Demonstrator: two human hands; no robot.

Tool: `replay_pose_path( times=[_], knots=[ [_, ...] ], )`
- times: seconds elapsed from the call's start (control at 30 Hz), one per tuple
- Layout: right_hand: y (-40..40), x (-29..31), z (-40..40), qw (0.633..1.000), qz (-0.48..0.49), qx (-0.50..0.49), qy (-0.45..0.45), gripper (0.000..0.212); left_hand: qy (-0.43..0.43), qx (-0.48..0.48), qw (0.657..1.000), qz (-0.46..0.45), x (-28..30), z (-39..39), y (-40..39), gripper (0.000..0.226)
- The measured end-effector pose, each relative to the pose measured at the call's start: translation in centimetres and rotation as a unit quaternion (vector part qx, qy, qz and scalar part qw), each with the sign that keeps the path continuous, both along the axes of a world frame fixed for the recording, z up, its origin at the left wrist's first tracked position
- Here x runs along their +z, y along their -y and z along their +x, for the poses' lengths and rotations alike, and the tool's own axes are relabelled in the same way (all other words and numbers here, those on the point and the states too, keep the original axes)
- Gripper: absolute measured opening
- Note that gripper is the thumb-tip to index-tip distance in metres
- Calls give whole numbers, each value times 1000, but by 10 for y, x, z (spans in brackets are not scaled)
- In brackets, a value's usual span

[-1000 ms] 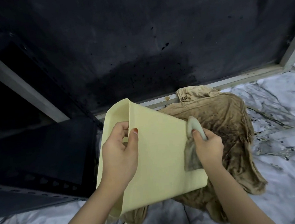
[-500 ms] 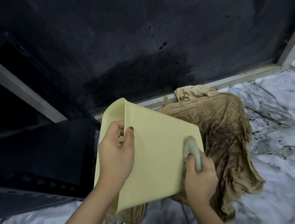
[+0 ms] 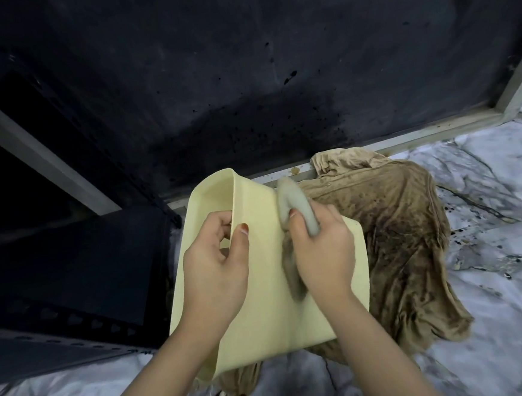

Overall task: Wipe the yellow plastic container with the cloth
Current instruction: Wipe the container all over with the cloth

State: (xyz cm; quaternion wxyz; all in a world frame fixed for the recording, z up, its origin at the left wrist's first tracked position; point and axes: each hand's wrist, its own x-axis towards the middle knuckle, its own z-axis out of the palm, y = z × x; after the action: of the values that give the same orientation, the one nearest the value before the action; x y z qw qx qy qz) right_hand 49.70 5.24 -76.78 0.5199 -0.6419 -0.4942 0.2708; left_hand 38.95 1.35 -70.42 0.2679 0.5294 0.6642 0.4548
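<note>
The pale yellow plastic container (image 3: pixel 269 316) is tilted on its side, its opening facing left. My left hand (image 3: pixel 216 263) grips its rim, thumb on the outer wall and fingers inside. My right hand (image 3: pixel 323 252) presses a small grey cloth (image 3: pixel 295 207) against the container's broad outer wall, near the upper edge. The cloth is blurred with motion and partly hidden under my fingers.
A stained brown garment (image 3: pixel 401 249) lies crumpled under and to the right of the container on the grey marbled floor (image 3: pixel 497 320). A dark wall panel (image 3: pixel 243 74) with a pale metal frame (image 3: pixel 420 132) stands behind. A black perforated crate (image 3: pixel 66 275) sits to the left.
My right hand with the cloth has slid from the container's lower right edge up and left across the wall to its upper part. My left hand keeps its hold on the rim.
</note>
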Motion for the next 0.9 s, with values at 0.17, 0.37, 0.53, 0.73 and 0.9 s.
replay_pose_path(
  times=[0.17,0.37,0.53,0.73,0.9],
  knots=[
    [-26,-21,35,991,-119,-39,-50,18,1,-6,1000,-5,4,4,2,16],
    [-32,-59,73,971,-209,-81,-82,18,-5,-12,1000,-7,6,6,2,19],
    [-17,-83,89,961,-229,-118,-105,36,-24,-40,999,-17,4,3,1,18],
    [7,-100,81,955,-225,-136,-141,28,-19,-71,997,-39,6,2,-1,28],
    [27,-106,66,951,-223,-155,-149,18,45,-65,994,-78,14,-2,-5,37]
  ],
)
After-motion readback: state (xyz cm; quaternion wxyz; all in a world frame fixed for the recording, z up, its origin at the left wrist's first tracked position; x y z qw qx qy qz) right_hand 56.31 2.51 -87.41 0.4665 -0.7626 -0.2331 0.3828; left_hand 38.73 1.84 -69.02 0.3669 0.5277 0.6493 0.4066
